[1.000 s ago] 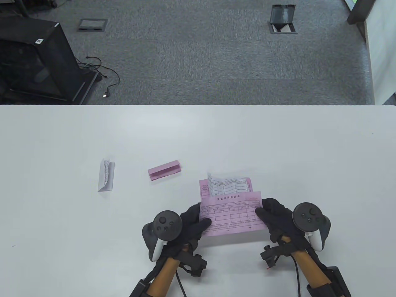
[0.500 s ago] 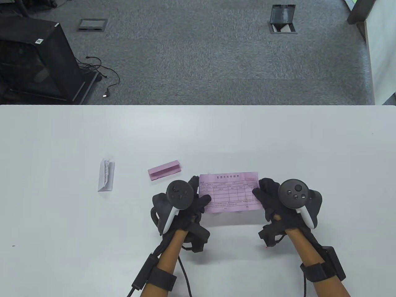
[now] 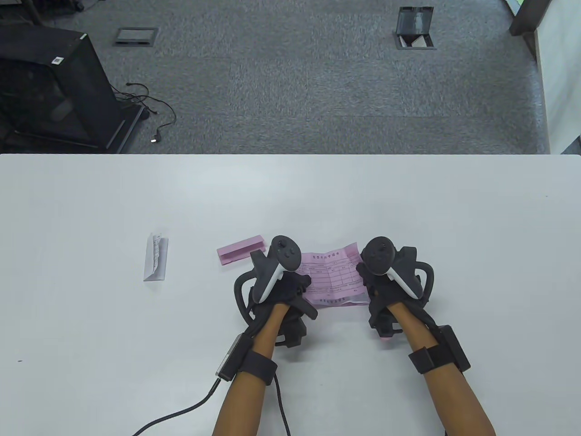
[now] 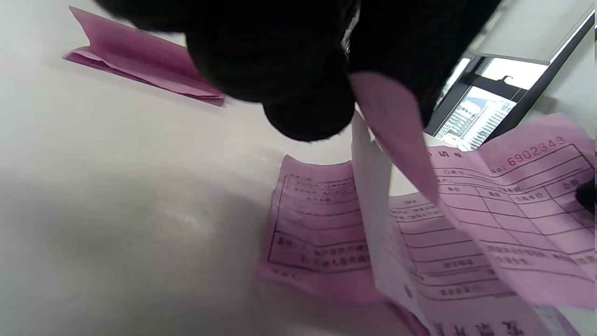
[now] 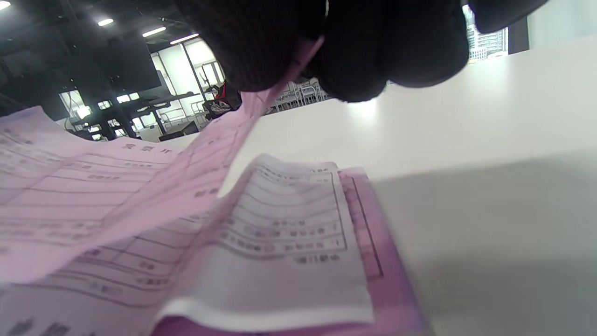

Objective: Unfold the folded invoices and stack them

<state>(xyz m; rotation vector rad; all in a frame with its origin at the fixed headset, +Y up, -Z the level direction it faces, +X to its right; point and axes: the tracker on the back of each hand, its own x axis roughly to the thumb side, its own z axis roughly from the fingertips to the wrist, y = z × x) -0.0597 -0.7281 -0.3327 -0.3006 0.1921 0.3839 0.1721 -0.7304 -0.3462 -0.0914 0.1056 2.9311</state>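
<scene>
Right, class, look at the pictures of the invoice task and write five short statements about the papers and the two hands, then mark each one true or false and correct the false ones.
1. Both hands hold the same pink invoice, the left hand at one side and the right hand at the other. True.
2. The held invoice lies flat on the table. False: the wrist views show it lifted above the stack.
3. A folded pink invoice lies just left of the hands. True.
4. The folded white invoice sits on top of the folded pink one. False: they lie apart, the white one further left.
5. The stack holds only pink sheets. False: a white sheet lies on a pink one.
</scene>
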